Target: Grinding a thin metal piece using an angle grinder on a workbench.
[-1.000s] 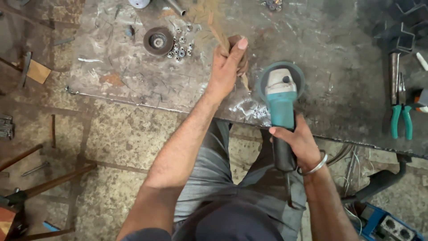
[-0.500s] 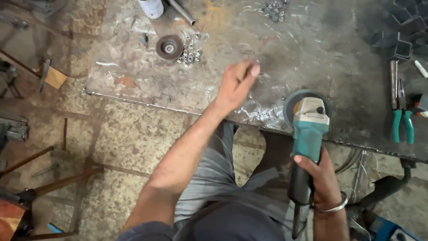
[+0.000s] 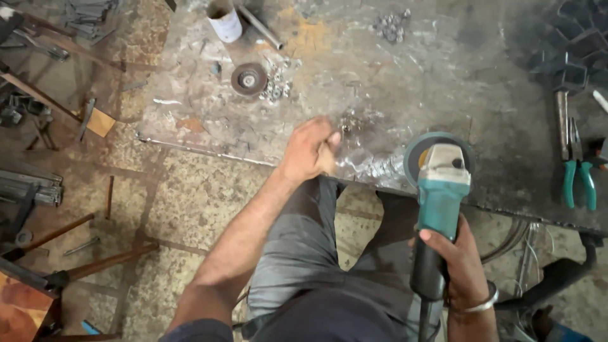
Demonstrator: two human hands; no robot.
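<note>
Right now the right hand has its fingers wrapped tight round the dark handle of the grinder, low on the tool, near the person's lap. From those fingers the teal body runs straight up and away, its long axis pointing out from the person toward the bench, and ends in the grey head and round guard that sit over the near edge of the steel bench. I cannot tell whether the disc touches the plate or hangs just above it.

Off to the left of the grinder head, near it but apart, the left hand rests at the same bench edge, fingers curled in and knuckles up; whether it pinches anything I cannot tell. Between that hand and the guard lies a bright, scuffed patch of metal. The left hand is the nearer of the two to that patch; the right stays back on the handle.

Farther out from the left fingers sit a loose disc with some nuts beside it, and a white cup beyond. Well right of the guard lie green-handled pliers.
</note>
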